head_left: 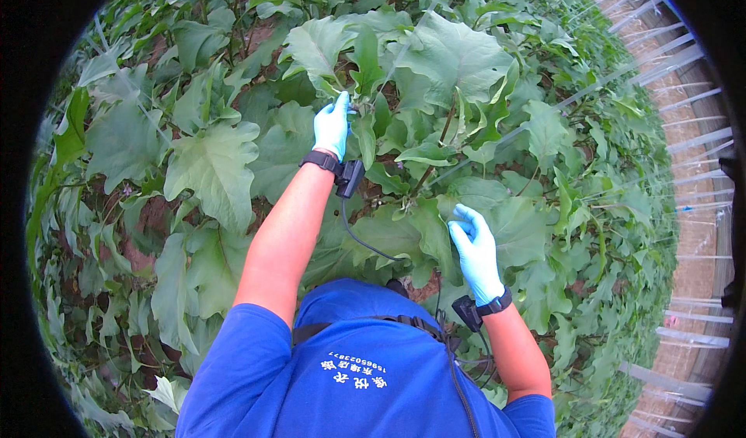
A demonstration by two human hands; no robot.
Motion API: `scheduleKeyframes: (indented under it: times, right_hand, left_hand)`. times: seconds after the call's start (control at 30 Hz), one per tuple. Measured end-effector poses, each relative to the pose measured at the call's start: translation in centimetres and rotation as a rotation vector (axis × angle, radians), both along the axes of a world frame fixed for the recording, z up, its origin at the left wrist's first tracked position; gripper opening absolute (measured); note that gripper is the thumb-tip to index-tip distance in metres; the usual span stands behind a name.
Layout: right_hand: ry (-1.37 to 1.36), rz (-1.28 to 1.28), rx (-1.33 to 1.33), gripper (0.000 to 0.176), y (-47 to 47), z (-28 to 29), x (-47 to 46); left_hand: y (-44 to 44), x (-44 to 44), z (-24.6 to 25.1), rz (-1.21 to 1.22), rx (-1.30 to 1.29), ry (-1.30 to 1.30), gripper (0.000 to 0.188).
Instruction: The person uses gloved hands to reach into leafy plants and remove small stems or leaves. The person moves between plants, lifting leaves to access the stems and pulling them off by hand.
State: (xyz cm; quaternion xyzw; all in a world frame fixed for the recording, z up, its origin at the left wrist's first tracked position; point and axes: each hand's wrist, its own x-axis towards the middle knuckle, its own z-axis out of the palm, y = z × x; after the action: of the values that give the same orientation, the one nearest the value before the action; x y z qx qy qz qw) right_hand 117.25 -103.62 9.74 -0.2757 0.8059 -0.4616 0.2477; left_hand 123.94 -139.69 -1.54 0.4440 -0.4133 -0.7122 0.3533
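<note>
My left hand (332, 124), in a light blue glove, is raised among the upper leaves of an eggplant plant, its fingertips at a leaf stalk near the growing tip; the leaves partly hide what they touch. My right hand (473, 245), gloved alike, is lower and to the right, thumb and fingers curled towards each other just above a broad lobed leaf (518, 231). No object shows between its fingertips. A dark purplish stem (447, 124) rises between the two hands, with young leaves at its top.
Dense eggplant foliage (213, 167) surrounds me on all sides. Clear plastic strings (507, 138) run slantwise through the plants. Along the right edge are many pale strips (693, 146) over a tan ground strip (690, 205). Black cables (367, 244) hang from the devices on my wrists.
</note>
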Motion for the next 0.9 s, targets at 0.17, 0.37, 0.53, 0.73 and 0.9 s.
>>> scheduleKeyframes:
  times: [0.17, 0.37, 0.53, 0.73, 0.9]
  right_hand:
    - [-0.005, 0.013, 0.014, 0.044, 0.0, 0.0, 0.7]
    - [0.009, 0.009, 0.021, 0.044, -0.1, -0.1, 1.6]
    - [0.021, 0.004, 0.030, 0.044, 0.1, 0.0, 1.8]
    - [0.035, -0.003, 0.032, 0.045, 0.5, -0.1, 2.3]
    - [0.049, 0.001, 0.038, 0.046, 0.9, 0.0, 2.3]
  left_hand:
    - [0.1, 0.3, -0.9, 0.032, -0.084, 0.012, 0.029]
    - [0.5, 0.3, -1.7, 0.114, -0.170, 0.168, 0.015]
    - [0.5, 0.3, -2.3, 0.133, -0.131, 0.271, 0.021]
    - [1.0, 0.6, -2.4, 0.118, -0.112, 0.277, 0.036]
    - [1.0, 0.6, -2.4, 0.088, -0.091, 0.336, 0.036]
